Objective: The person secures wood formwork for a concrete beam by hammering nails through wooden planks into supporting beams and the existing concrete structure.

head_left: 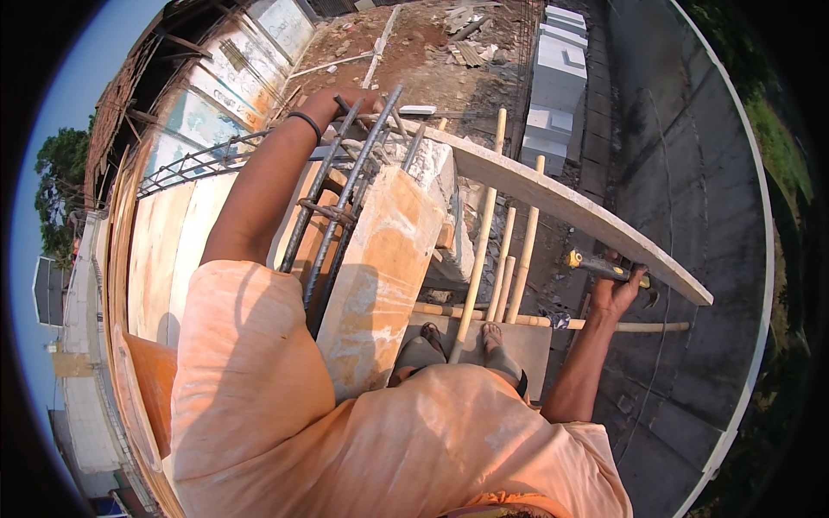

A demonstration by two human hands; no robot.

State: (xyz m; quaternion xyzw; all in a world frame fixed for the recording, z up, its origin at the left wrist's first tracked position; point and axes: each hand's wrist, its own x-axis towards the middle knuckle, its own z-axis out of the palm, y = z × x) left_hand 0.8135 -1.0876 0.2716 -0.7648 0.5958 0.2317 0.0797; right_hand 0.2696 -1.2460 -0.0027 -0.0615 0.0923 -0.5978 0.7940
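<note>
My right hand (615,292) is closed around a claw hammer (596,264) with a yellow-ended dark handle. Its curved claw shows beyond my fingers. The hand is right beside a long, narrow wooden plank (561,203), near its right end. My left arm reaches far forward, and my left hand (358,102) is at the tops of the upright ribbed steel bars (345,194), close to the plank's other end. Bars partly cover the fingers of that hand, so its grip is unclear. Beside the bars stands a cement-smeared wooden formwork panel (384,268).
Bamboo poles (480,250) rise in front of me, and my feet stand on a board (527,350). A grey wall (665,173) runs along the right. White blocks (553,86) are stacked ahead. Plywood sheets (160,259) and a rebar cage (203,164) are at left.
</note>
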